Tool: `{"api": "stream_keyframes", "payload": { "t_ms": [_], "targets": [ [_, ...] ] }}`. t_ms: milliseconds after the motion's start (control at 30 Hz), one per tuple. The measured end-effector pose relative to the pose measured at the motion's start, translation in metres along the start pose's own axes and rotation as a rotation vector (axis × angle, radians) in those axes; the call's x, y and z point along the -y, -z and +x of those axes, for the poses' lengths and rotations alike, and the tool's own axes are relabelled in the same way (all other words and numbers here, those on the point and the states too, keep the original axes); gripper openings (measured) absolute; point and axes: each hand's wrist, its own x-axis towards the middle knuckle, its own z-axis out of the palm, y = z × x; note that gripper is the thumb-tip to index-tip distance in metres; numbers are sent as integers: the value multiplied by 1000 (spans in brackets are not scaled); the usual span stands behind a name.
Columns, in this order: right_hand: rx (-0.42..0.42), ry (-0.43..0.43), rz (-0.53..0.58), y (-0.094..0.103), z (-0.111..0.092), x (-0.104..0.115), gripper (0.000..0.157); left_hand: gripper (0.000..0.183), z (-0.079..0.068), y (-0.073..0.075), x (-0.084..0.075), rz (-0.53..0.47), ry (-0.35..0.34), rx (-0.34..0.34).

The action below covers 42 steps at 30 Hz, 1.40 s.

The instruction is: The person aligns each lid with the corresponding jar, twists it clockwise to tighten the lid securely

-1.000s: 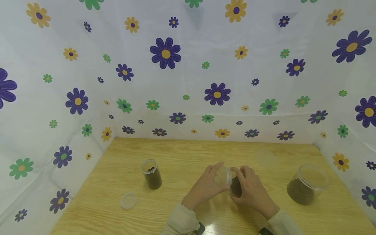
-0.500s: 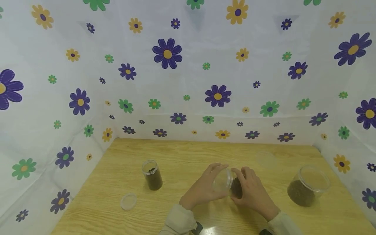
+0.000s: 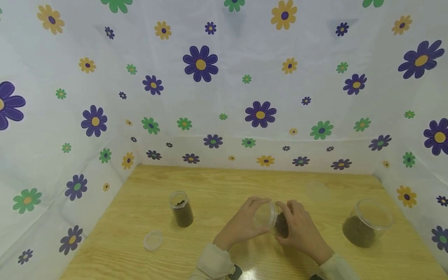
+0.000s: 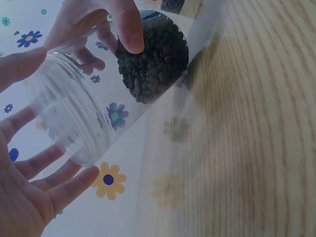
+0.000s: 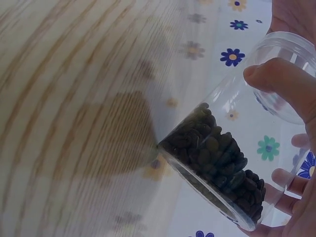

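Observation:
A clear jar [image 5: 232,108], part filled with dark bean-like seeds [image 4: 155,57], is tilted between both hands. Its lower edge is at or very near the wooden table [image 3: 217,186]. My left hand [image 3: 241,221] curls its fingers and thumb round the ringed mouth end [image 4: 69,108]. Whether a clear lid sits on that end I cannot tell. Lower down, my right hand [image 3: 299,227] grips the jar's body, its thumb lying along the clear wall in the right wrist view. The seeds are heaped toward the jar's bottom.
A slim, lidless jar [image 3: 183,214] of dark contents stands to the left, with a clear round lid [image 3: 153,240] in front of it. At the right is a wide clear jar [image 3: 360,231], part filled. A faint clear disc [image 3: 317,190] lies behind. Flowered cloth [image 3: 224,97] surrounds the table.
My left hand shifts very slightly on the jar's mouth end. The right hand keeps its grip, and the jar stays tilted in nearly the same place.

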Motion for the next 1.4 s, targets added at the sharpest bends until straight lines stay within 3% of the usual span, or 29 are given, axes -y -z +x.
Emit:
{"api": "stream_keyframes", "payload": {
  "t_ms": [200, 500, 1100, 1400],
  "targets": [
    [-18, 3, -23, 2, -2, 5, 98, 73, -2, 0, 0, 7, 28, 5],
    [-14, -17, -122, 5, -7, 12, 96, 74, -4, -2, 2, 34, 12, -2],
    [-1, -2, -128, 4, -9, 7, 92, 73, -3, -5, -1, 28, 24, -6],
    [16, -17, -114, 3, -10, 5, 94, 72, -3, -5, -1, 34, 64, -3]
  ]
}}
